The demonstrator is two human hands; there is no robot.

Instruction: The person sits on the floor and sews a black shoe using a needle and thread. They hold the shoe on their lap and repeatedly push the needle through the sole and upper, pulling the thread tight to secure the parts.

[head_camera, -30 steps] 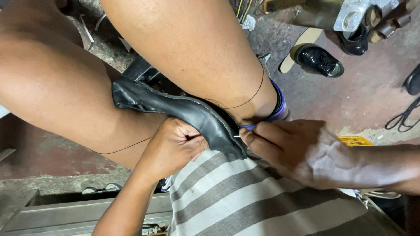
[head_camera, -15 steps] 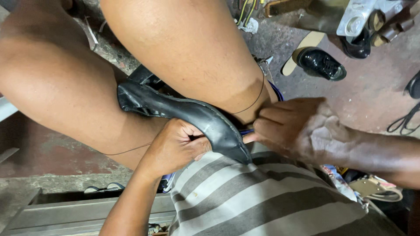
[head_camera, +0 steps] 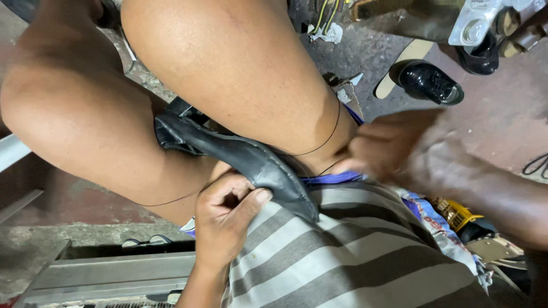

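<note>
Shoe: we are wedging the black leather shoe [head_camera: 240, 157] between our bare thighs, sole edge turned up, so it is staying put while both hands are working.
Left hand: our left hand [head_camera: 225, 219] is closing on the shoe's near edge, thumb pressing on top, steadying the seam.
Right hand: our right hand [head_camera: 388, 148] is blurring beside the knee; it is probably pinching the dark thread [head_camera: 328, 137], though we cannot tell how.
Thread: it is running taut across the thigh.
Surroundings: a glossy black shoe [head_camera: 428, 82] is lying on the floor, well apart.
</note>
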